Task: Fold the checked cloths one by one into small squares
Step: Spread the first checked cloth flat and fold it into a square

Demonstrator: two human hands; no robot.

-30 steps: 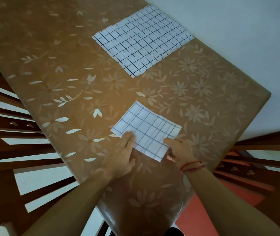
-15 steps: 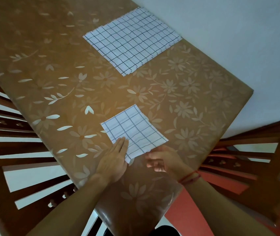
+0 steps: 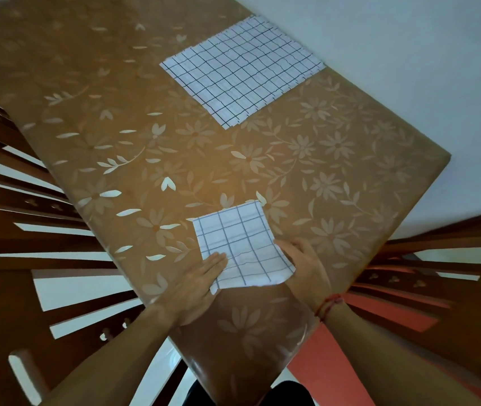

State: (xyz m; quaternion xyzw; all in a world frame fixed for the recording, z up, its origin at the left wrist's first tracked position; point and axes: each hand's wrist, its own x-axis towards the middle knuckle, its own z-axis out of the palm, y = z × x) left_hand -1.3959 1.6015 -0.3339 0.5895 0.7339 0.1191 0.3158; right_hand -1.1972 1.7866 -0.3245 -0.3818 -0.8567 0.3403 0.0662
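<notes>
I see left hand (image 3: 201, 282) flat, pinning folded checked cloth (image 3: 239, 247) at near-left corner; right hand (image 3: 303, 265) at its right edge, grip unclear. I'd square edges before pressing crease.

Big table (image 3: 110, 83) in front of me, runs far away. Brown shiny cover on it, pale flowers and leaves all over. Soft glow on cover near middle. Dark wood chair (image 3: 13, 206) on my left, back made of slats. Another dark wood chair (image 3: 438, 259) on my right. White floor (image 3: 409, 68) past table's far side. Red patch (image 3: 335, 361) low on my right.
</notes>
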